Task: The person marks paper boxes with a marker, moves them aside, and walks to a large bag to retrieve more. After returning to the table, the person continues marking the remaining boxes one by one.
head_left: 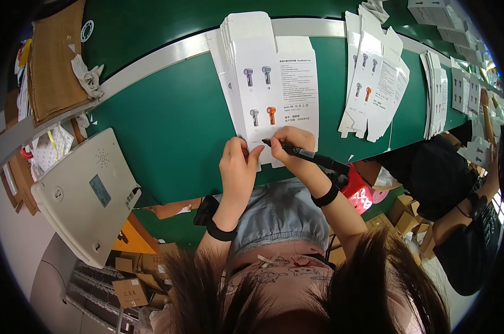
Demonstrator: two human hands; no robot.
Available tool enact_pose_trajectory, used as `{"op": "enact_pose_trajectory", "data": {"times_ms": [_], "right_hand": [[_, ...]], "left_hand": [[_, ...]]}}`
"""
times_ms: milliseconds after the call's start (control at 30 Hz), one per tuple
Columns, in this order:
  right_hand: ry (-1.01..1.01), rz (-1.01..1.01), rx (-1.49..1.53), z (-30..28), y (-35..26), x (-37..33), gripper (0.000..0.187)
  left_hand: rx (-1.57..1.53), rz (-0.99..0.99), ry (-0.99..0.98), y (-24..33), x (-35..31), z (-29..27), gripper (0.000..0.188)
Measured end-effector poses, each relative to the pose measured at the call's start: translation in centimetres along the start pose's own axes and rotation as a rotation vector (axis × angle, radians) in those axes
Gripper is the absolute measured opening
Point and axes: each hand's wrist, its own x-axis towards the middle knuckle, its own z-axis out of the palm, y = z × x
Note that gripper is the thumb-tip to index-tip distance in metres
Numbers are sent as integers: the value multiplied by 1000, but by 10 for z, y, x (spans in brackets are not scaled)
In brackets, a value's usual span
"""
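A stack of flat, unfolded white cartons (296, 67) printed with small handheld fans lies on the green table in front of me. My left hand (238, 161) is closed on the left lower edge of the top carton, its fingers curled and its thumb pointing right across the surface. In my right hand (294, 146) is a black marker pen (313, 157), gripped near its tip and slanting down to the right. The pen's tip is at the lower part of the carton, just right of my left thumb, below the orange fan picture; whether it touches cannot be told.
More flat cartons (374, 83) are piled to the right, with further stacks (436, 94) beyond. A pale scale-like device (90, 195) stands tilted at the left, near brown cardboard (57, 61) and a white glove (87, 76). Another person's arm (458, 217) shows at the far right.
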Motion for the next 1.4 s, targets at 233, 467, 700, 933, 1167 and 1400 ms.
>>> {"op": "enact_pose_trajectory", "data": {"times_ms": [233, 467, 700, 933, 1167, 1400], "right_hand": [[-8, -103, -78, 6, 8, -1, 8], [105, 206, 457, -4, 10, -8, 8], [396, 157, 821, -41, -14, -14, 9], [800, -79, 469, -129, -47, -15, 18], [404, 157, 333, -73, -29, 24, 7], [207, 223, 143, -6, 10, 67, 8]], "left_hand": [[0, 5, 3, -3, -1, 1, 27], [14, 66, 100, 7, -7, 3, 27], [-168, -63, 59, 26, -22, -11, 26], [-558, -25, -165, 86, -11, 36, 30], [-23, 147, 40, 42, -3, 17, 38], [66, -30, 59, 8, -6, 4, 35]]}}
